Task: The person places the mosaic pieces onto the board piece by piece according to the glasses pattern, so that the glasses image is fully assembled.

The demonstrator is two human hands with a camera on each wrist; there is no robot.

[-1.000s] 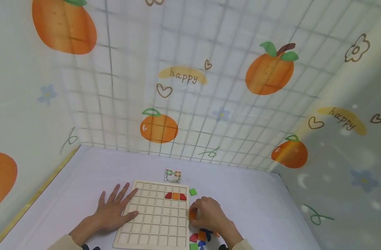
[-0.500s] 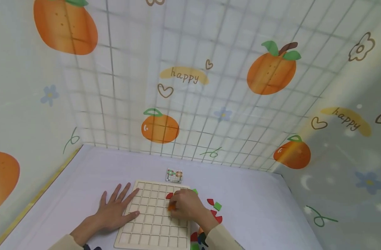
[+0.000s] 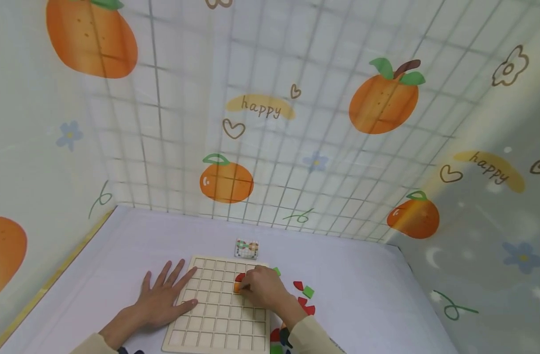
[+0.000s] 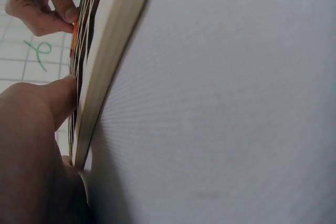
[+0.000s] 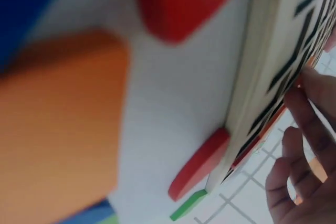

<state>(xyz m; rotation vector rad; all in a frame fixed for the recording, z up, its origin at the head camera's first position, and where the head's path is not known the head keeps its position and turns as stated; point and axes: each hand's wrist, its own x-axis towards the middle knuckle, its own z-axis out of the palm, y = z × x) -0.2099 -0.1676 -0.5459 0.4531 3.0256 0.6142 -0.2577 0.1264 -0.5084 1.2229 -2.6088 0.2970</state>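
A pale wooden grid board [image 3: 208,324] lies on the white-covered table. My left hand [image 3: 160,299] rests with spread, straight fingers over its left edge, and in the left wrist view its thumb [image 4: 62,95] lies on the board's face. My right hand [image 3: 266,287] reaches over the upper right part of the board. Its thumb and forefinger pinch an orange square tile [image 3: 237,287] down at a cell; a sliver of orange [image 4: 73,38] shows under these fingertips. Just above that tile sits a red quarter-round tile [image 3: 240,277]. The cells farther right are hidden behind the right hand.
Beyond the board lies a small pattern card [image 3: 247,248]. To its right are loose tiles: a red quarter-round [image 3: 298,285], a green square [image 3: 308,292], and a pile of several colours [image 3: 275,335], partly under the right sleeve. A patterned curtain [image 3: 270,147] stands behind.
My right hand has moved left from the tiles beside the board, carrying the orange square tile, which is now at a cell below the red one. The left hand stays still.
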